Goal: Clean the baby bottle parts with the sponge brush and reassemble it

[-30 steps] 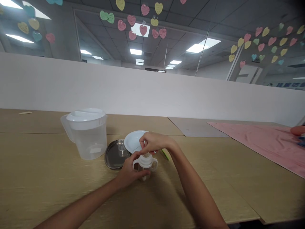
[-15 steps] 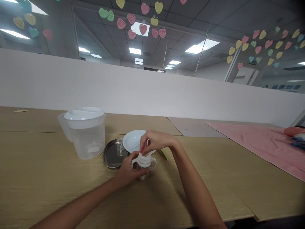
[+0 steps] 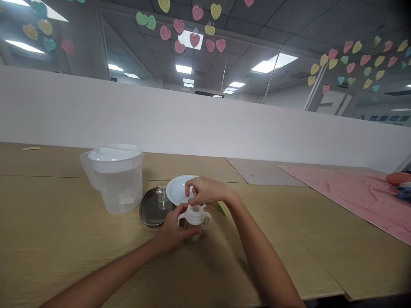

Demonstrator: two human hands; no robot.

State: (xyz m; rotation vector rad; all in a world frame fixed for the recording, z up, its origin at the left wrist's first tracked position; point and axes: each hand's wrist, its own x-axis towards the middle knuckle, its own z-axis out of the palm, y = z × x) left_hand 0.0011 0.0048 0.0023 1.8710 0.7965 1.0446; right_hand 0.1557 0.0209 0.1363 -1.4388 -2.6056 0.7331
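Note:
A small clear baby bottle (image 3: pixel 195 220) with a white collar and two white side handles stands upright, close in front of me. My left hand (image 3: pixel 175 229) is closed around its left side, with the thumb near the collar and fingers across the clear body. Over its top hovers my right hand (image 3: pixel 205 191), bent at the wrist. Its thumb and forefinger are curled but apart, and the lower fingertips are at the bottle's upper rim; whether they touch it is hard to tell. A white bowl (image 3: pixel 175 188) sits just behind, partly covered by my right hand.
A lidded clear pitcher (image 3: pixel 120 188) stands on the left. Beside it, a metal tray (image 3: pixel 149 211) carries a small clear cup (image 3: pixel 162 194). A green thin item (image 3: pixel 221 208) lies behind my right wrist. Pink cloth (image 3: pixel 353 192) covers the table's right side, below a white wall (image 3: pixel 192 124).
My right fingers have loosened from their pinch on the white cone-shaped top and parted. The bottle's rounded top now shows below them. My left hand keeps its hold.

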